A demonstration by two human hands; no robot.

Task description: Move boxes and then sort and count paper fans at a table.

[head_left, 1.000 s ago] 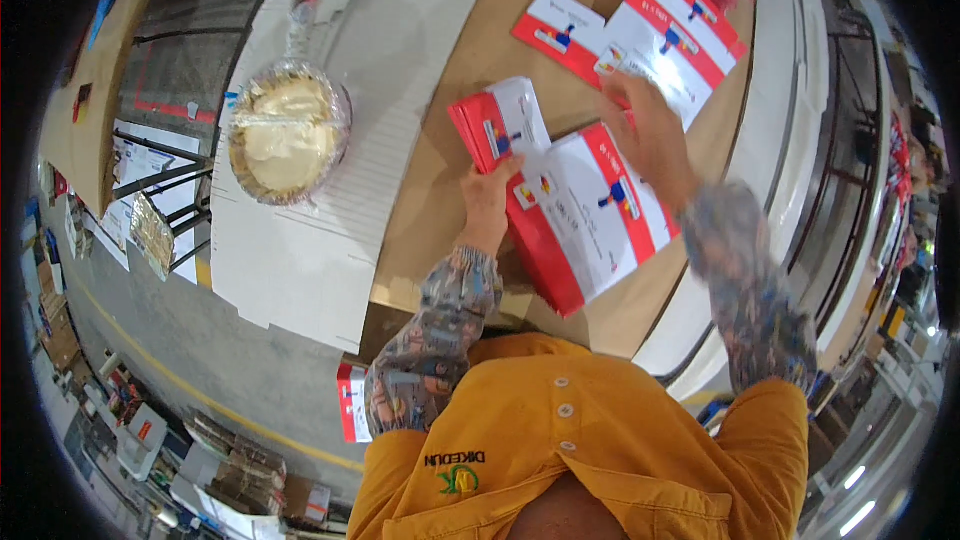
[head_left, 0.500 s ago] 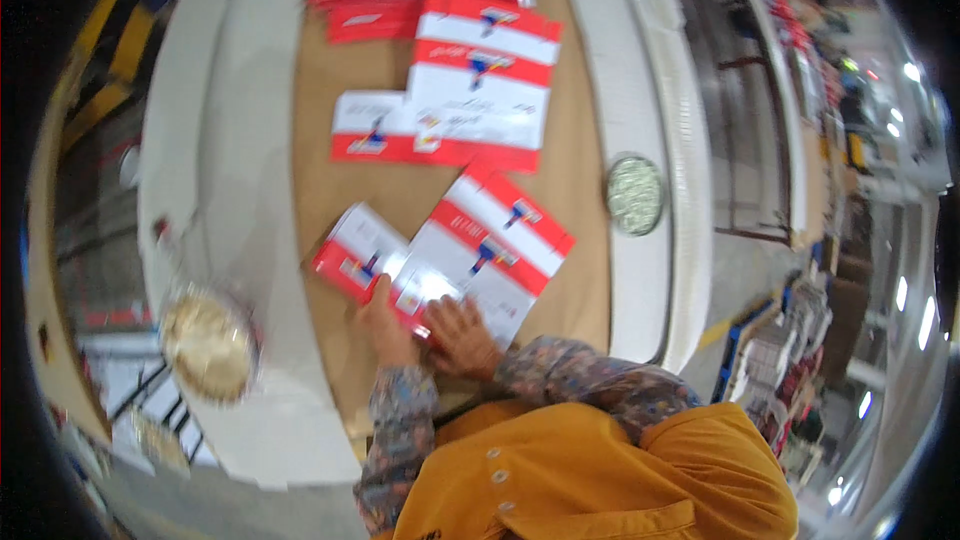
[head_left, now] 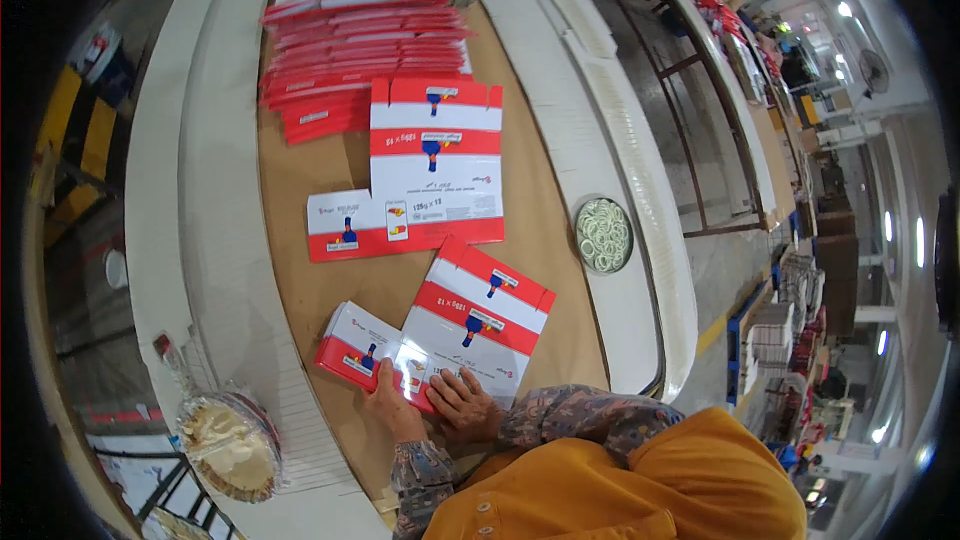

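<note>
A small stack of flat, unfolded red-and-white cartons lies at a slant in front of me. My left hand is at the near left edge of the stack, its thumb on top and its fingers mostly hidden along the side. My right hand rests flat on the near part of the top carton, fingers stretched out and slightly apart. Just beyond lies another flat carton of the same print, apart from the stack under my hands.
A tall pile of red flat cartons stands at the far end of the brown board. On the white ledge to the right sits a round dish of pale green rings. A plastic-wrapped round container is at the near left.
The view has shifted, so the far pile and dish show differently in the picture. Both hands stay on the same stack, with little movement against it.
</note>
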